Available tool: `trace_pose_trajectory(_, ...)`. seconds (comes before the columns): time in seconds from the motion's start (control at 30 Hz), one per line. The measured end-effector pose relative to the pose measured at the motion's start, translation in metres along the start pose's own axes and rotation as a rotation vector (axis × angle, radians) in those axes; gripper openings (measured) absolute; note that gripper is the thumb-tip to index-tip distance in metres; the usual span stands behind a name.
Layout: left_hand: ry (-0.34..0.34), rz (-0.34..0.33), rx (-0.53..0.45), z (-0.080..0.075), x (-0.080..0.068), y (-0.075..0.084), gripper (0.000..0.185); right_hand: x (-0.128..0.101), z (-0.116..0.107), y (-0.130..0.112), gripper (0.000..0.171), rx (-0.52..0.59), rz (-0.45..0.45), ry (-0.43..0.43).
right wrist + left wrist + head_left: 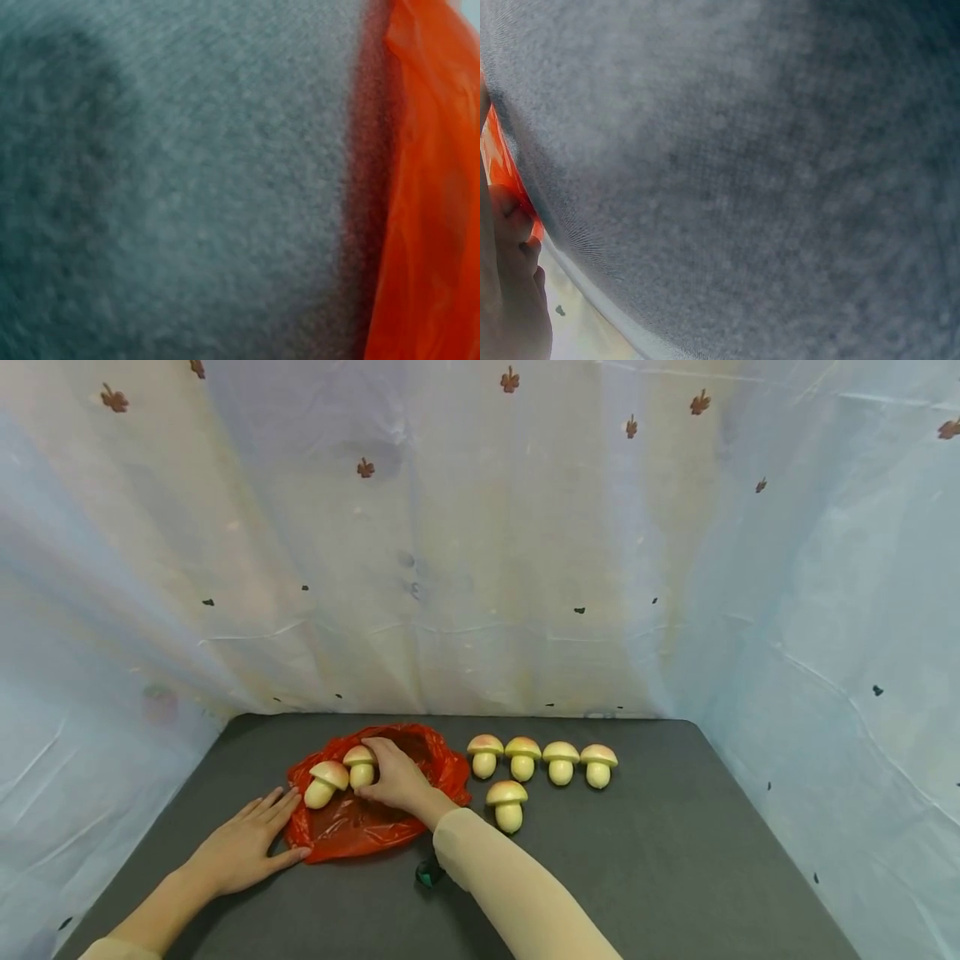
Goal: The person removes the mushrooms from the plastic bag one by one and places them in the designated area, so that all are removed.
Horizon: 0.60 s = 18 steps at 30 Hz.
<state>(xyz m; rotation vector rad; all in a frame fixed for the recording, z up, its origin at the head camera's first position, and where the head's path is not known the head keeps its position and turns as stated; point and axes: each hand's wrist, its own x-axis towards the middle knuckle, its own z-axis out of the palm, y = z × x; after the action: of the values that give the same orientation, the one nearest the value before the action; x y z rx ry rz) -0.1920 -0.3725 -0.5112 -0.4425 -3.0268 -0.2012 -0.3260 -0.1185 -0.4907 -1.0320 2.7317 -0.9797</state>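
Right hand point(397, 779): fingers curled round upright toy mushroom point(361, 765), gripping at stem and cap. Pale yellow stem, rounded cap tan-yellow with pinkish blush, glossy plastic look. Sits on red plastic bag point(352, 827), near bag's upper middle. Second mushroom point(324, 782) just beside it on the left, tilted, same colours, also on bag, apart from left fingertips.

Left hand point(243, 845): fingers straight, spread flat, palm down on grey table point(675, 860); fingertips and thumb pressing bag's left edge. Holding nothing. Left wrist view: fingers point(514, 255) at orange-red plastic, rest blurred grey cloth.

Bag crumpled, translucent, lying flat and open on table, left of centre. Right wrist view: only orange-red bag edge point(431, 187) against blurred grey surface; no fingers visible there.

Right of bag: row of four upright mushrooms point(542, 759), side by side, near table's back edge. Fifth mushroom point(507, 804) alone in front of row, just beside cream sleeve point(510, 885). Small dark green object point(429, 873) on table at sleeve's left, too small to identify. Pale curtain point(480, 527) with small brown leaf prints around table.
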Motion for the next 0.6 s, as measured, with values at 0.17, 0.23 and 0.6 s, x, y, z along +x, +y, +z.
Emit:
trace_pose_trajectory(0.17, -0.004, -0.005, -0.001, 0.0008, 0.0009, 0.0, 0.097, -0.001, 0.0014, -0.0006, 0.081, -0.016, -0.005, 0.009)
trace_pose_trajectory(0.23, -0.004, -0.006, -0.003, 0.0009, 0.0012, 0.0, 0.097, -0.001, 0.0022, -0.0005, 0.08, -0.02, -0.009, 0.021)
trace_pose_trajectory(0.6, -0.001, -0.003, 0.004, 0.0026, 0.0006, -0.002, 0.096, -0.0052, 0.0016, -0.0037, 0.076, 0.017, -0.008, 0.037)
